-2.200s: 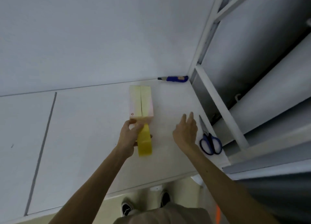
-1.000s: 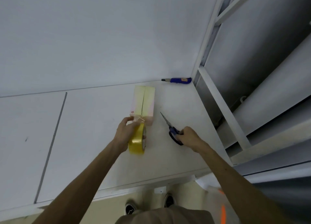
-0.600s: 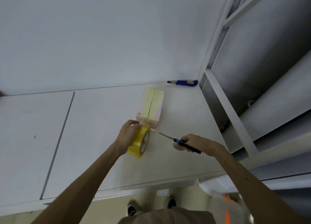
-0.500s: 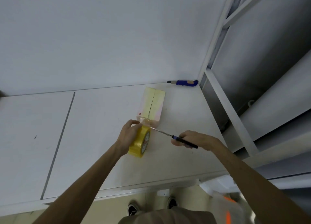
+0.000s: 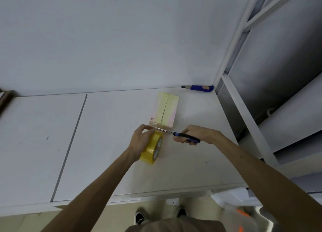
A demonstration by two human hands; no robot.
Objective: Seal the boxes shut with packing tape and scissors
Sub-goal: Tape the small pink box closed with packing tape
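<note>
A small oblong box of pale yellow and pink card lies flat on the white table, towards its far right corner. Its two top flaps are folded down and meet along a straight centre seam, so the contents are hidden. A glossy clear strip of tape runs from the box's near end to the tape roll, a shiny translucent yellow ring standing on edge just in front of the box. The left hand grips the roll from its left side, fingers curled over the top. The right hand is wrapped around the dark blue handles of the scissors, whose thin metal blades reach left to the strip; they seem nearly closed, though they are too fine to judge. A blue-handled utility knife lies against the back wall, beside a white metal shelf frame.
</note>
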